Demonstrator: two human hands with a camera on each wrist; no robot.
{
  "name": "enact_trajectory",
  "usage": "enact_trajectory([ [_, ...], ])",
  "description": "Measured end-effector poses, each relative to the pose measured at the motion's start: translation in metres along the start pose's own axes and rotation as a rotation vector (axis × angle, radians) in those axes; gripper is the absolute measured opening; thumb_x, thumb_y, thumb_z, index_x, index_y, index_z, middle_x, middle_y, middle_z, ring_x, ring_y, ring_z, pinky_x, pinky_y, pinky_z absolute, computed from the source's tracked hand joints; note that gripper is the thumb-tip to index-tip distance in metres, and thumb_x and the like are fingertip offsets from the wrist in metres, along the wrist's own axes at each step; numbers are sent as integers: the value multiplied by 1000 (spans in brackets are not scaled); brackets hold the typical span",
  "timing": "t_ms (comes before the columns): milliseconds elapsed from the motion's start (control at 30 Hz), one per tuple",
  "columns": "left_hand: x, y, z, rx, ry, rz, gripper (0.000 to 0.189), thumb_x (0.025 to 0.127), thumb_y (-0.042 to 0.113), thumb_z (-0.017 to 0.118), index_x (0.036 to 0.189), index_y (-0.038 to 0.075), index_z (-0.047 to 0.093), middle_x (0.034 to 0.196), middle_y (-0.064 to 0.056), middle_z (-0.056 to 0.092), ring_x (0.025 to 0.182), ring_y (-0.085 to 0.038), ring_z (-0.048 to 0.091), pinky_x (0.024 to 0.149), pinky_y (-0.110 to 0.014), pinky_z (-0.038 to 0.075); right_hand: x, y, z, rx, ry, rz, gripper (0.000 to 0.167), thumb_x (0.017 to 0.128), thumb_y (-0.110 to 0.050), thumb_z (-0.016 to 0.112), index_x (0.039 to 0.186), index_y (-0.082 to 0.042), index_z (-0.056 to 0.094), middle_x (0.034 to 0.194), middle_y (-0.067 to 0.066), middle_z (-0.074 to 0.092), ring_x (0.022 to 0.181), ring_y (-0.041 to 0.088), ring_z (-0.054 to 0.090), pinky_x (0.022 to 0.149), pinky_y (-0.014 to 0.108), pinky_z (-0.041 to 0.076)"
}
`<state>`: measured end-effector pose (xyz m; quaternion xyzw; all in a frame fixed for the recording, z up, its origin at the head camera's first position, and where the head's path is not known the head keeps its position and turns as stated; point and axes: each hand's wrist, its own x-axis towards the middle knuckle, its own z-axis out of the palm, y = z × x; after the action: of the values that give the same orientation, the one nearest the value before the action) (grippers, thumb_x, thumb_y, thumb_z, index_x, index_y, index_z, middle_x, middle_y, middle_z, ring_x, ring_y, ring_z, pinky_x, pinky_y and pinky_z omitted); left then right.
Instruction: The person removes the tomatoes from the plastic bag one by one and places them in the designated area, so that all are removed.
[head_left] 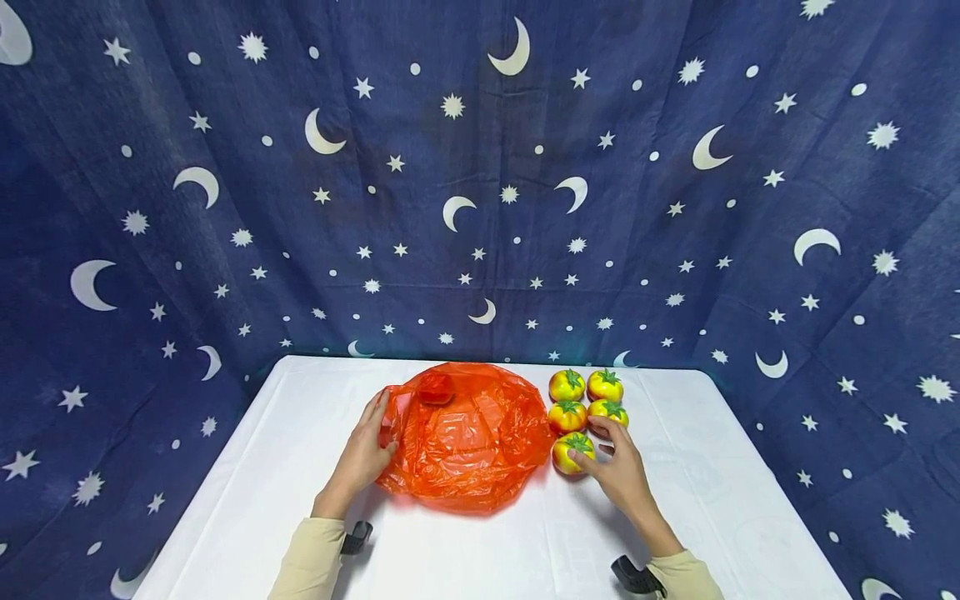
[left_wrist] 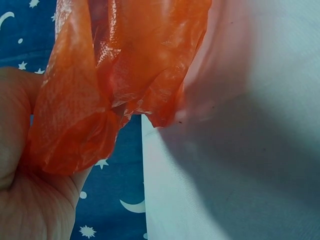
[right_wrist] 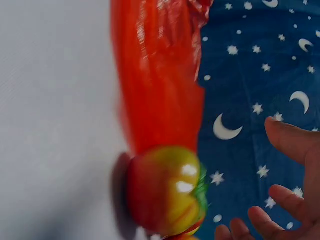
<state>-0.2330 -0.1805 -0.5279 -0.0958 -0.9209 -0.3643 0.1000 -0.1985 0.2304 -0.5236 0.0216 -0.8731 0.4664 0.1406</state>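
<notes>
A thin red plastic bag (head_left: 465,442) lies spread on the table, its mouth wide. My left hand (head_left: 362,457) grips the bag's left edge; the left wrist view shows the orange-red film (left_wrist: 75,115) between thumb and fingers. Through the film at the back left a round red thing (head_left: 436,388) shows. Right of the bag stand several red-and-yellow tomatoes with green leaf tops. My right hand (head_left: 624,477) is at the front tomato (head_left: 572,454), fingers spread. In the right wrist view a gap separates the fingers from that tomato (right_wrist: 165,192).
A white cloth covers the table (head_left: 480,554). Behind it hangs a dark blue curtain (head_left: 420,233) with moons and stars. Two back tomatoes (head_left: 604,386) stand near the table's far edge. Black straps (head_left: 633,575) sit on both wrists.
</notes>
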Motion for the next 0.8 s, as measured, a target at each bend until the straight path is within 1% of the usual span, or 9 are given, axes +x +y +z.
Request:
enact_trajectory([
  [67, 0, 1, 0, 5, -2, 0, 95, 77, -4, 73, 156, 5, 22, 159, -18, 26, 133, -45, 47, 107, -54, 44, 2, -8, -1, 11, 2, -24, 66, 77, -20, 84, 132, -4, 53, 131, 17, 56, 118, 38, 59, 98, 55, 50],
  [233, 2, 3, -1, 1, -6, -2, 94, 77, -4, 73, 156, 4, 22, 159, -18, 26, 136, -45, 43, 108, -55, 41, 11, -30, -1, 61, -36, -68, 63, 80, -22, 82, 133, -4, 53, 133, 19, 55, 118, 40, 58, 100, 58, 49],
  [367, 2, 3, 0, -2, -3, 1, 94, 77, -4, 73, 156, 4, 23, 159, -18, 26, 137, -45, 42, 109, -55, 41, 18, -46, 1, 80, -66, -72, 63, 80, -27, 81, 133, -6, 53, 132, 16, 56, 119, 38, 58, 98, 56, 51],
  [467, 2, 2, 1, 5, 2, 2, 94, 77, -4, 73, 156, 4, 23, 159, -17, 26, 137, -45, 43, 108, -55, 41, 20, -56, 6, 79, -87, -79, 61, 82, -29, 80, 133, -9, 53, 133, 12, 58, 122, 36, 58, 98, 54, 52],
  [633, 2, 3, 1, 1, 12, 1, 94, 76, -5, 73, 156, 5, 24, 159, -17, 27, 136, -45, 43, 108, -55, 42, 22, -74, 16, 137, -128, -104, 58, 83, -23, 79, 133, -11, 54, 135, 11, 56, 124, 35, 56, 101, 56, 50],
  [700, 2, 4, -1, 0, 5, -7, 95, 76, -4, 73, 156, 6, 22, 160, -17, 26, 136, -45, 43, 108, -55, 41, 22, -81, 21, 164, -150, -111, 56, 82, -22, 79, 132, -14, 55, 135, 9, 56, 125, 34, 56, 101, 57, 49],
  [800, 2, 5, -2, 0, -4, -18, 96, 77, -3, 73, 157, 7, 21, 160, -16, 25, 137, -45, 43, 109, -54, 41, 24, -87, 31, 182, -182, -133, 55, 82, -23, 79, 132, -20, 56, 135, 5, 56, 123, 32, 58, 101, 54, 50],
])
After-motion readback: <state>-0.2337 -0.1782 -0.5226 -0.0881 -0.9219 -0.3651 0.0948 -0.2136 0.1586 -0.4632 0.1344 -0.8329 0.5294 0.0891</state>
